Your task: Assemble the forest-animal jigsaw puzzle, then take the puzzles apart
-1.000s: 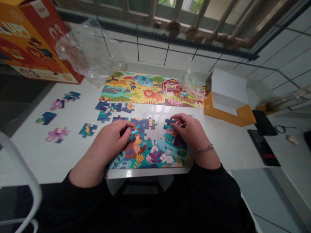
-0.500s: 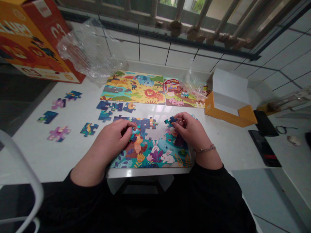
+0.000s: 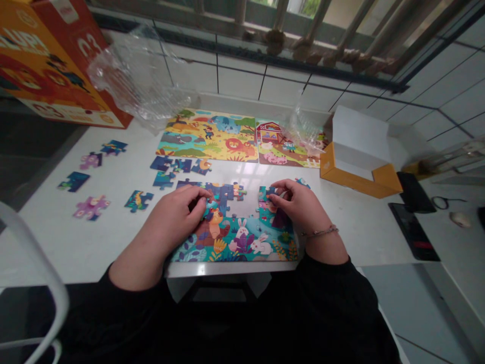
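Note:
My right hand pinches a dark blue and teal jigsaw puzzle piece at the upper right of a partly joined jigsaw puzzle. That piece lies at the edge of a gap where the white tabletop shows. My left hand rests on the puzzle's left side, thumb and forefinger curled together by a teal patch; what they hold, if anything, is hidden. Rabbits and leaves fill the puzzle's lower part. Above my left hand lies a cluster of loose pieces.
More loose pieces lie at left. Behind are a yellow animal puzzle and a farm puzzle partly under clear plastic. An open orange box and a phone sit at right. A large orange box stands at back left.
My right hand has lowered the puzzle piece toward the puzzle's upper right, turning it upright against the pieces there. My left hand has stayed in place.

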{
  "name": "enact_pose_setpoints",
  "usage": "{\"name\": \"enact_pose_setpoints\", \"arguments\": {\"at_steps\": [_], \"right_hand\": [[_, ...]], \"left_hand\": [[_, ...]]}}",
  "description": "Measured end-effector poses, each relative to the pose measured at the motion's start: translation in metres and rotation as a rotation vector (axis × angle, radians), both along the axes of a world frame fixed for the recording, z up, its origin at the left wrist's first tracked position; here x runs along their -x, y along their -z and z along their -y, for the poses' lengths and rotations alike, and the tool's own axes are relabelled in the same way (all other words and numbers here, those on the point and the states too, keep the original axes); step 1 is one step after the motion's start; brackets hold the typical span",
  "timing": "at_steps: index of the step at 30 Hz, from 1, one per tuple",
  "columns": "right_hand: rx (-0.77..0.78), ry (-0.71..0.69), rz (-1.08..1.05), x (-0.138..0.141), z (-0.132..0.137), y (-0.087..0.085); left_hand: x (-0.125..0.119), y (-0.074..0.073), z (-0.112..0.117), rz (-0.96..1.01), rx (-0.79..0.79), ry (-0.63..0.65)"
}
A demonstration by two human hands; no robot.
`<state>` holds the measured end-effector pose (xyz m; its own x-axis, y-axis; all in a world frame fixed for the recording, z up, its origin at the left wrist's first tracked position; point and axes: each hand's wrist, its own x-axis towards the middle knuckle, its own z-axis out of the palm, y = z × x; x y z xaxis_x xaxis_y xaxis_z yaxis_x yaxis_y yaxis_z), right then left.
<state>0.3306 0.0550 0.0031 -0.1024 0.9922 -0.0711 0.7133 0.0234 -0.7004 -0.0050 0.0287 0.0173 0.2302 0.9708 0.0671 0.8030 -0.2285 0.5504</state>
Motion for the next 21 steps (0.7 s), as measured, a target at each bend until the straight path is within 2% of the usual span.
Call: {"name": "enact_pose_setpoints", "arguments": {"at_steps": [15, 18, 21], "right_hand": [[-0.024, 0.003, 0.014, 0.005, 0.003, -0.006], [-0.132, 0.074, -0.077, 0.002, 0.003, -0.009], [-0.215, 0.236, -0.221, -0.007, 0.002, -0.01]], "left_hand": [[0.0, -0.001, 0.0, -0.001, -0.001, 0.004], [0.001, 0.001, -0.001, 0.01, -0.004, 0.005], [0.002, 0.002, -0.001, 0.028, -0.017, 0.007]]}}
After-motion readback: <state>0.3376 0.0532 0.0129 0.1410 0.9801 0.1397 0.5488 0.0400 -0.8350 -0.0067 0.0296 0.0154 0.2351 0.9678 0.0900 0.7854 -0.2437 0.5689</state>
